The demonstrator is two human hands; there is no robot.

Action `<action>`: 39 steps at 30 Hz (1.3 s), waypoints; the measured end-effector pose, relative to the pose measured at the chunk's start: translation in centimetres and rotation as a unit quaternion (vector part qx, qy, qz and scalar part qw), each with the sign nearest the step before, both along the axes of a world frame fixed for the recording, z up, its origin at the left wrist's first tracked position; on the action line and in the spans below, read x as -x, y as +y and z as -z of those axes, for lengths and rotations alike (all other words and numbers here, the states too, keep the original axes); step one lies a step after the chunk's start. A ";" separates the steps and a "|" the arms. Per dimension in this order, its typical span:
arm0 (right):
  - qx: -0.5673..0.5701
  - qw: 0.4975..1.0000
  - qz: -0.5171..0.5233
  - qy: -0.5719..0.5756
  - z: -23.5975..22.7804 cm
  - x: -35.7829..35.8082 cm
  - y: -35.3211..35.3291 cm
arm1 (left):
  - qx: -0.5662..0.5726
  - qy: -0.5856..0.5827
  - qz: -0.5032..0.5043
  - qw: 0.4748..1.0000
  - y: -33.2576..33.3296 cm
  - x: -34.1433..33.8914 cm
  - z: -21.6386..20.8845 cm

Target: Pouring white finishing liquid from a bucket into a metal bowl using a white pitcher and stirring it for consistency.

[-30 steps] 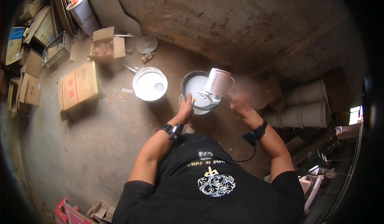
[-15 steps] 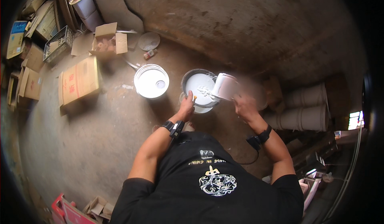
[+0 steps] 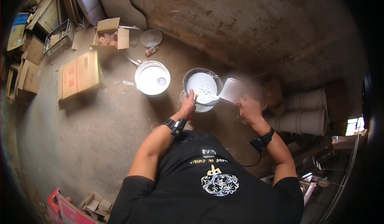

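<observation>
A dark bucket [image 3: 185, 81] stands in front of me, holding thick white paste [image 3: 198, 82] with lumps on its surface. My left hand [image 3: 186, 106] is closed on the bucket's near-left rim; a small stick with an orange end [image 3: 196, 97], like a cigarette, sticks out between its fingers. Over the right rim, a pale squarish plastic container [image 3: 233, 89] is tilted toward the bucket, with white paste at its lip. My right hand [image 3: 251, 109] grips that container at its right end. Another pale round rim shows beneath the dark bucket.
An open white bucket [image 3: 138, 78] stands to the left on the floor. Cardboard boxes [image 3: 79, 77] lie farther left, one open with reddish rolls. White cylindrical buckets [image 3: 303, 122] lie at the right. A wall [image 3: 240, 32] rises on the far side.
My right hand has turned the container and brought it slightly lower. Less paste hangs at its lip, and lumps now lie in the bucket. My left hand stays on the rim.
</observation>
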State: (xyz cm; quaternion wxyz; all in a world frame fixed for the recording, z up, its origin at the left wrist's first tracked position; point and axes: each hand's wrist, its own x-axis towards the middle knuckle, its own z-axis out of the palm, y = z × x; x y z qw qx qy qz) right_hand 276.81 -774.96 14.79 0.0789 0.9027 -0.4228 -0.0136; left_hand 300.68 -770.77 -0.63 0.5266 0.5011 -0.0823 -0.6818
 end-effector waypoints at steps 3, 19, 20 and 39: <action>-0.001 0.999 0.027 0.026 0.3 1.1 -0.3 | -0.012 0.008 -0.015 1.000 -0.1 0.2 0.0; -0.342 0.868 0.222 -0.284 -5.3 -2.2 -4.5 | -0.003 -0.032 0.013 0.999 -0.4 -0.1 2.1; -0.342 0.867 0.223 -0.284 -5.7 -2.3 -4.6 | -0.003 -0.032 0.015 0.999 -0.5 -0.2 2.1; -0.582 0.553 0.417 -0.426 17.5 5.9 -15.5 | -0.113 -0.023 -0.001 0.993 1.4 -2.1 6.0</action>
